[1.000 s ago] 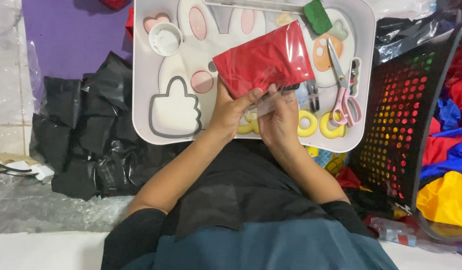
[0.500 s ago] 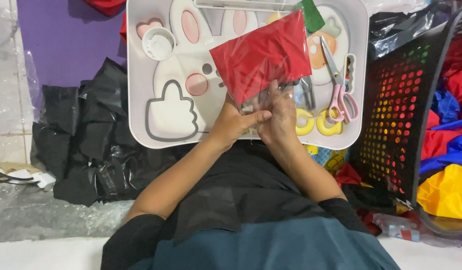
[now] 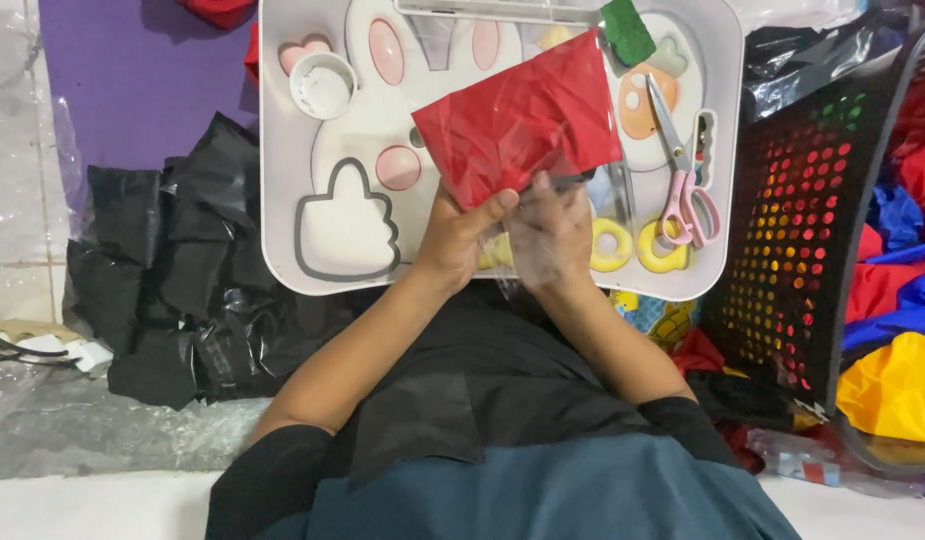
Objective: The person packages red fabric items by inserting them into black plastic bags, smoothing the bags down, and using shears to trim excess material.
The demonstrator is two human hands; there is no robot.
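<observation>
Both hands, left hand (image 3: 462, 235) and right hand (image 3: 552, 235), grip a red folded cloth in clear plastic bag (image 3: 517, 120) over the white tray (image 3: 282, 200), long axis tilted up-right. Black perforated basket (image 3: 782, 250) holds coloured cloths (image 3: 897, 385).

bright, even light, soft shadows, slight blur and glare on plastic.

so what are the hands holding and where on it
Both hold a red cloth in a clear plastic bag by its near open end: left hand pinches the lower edge, right hand is at the bag's mouth.
</observation>
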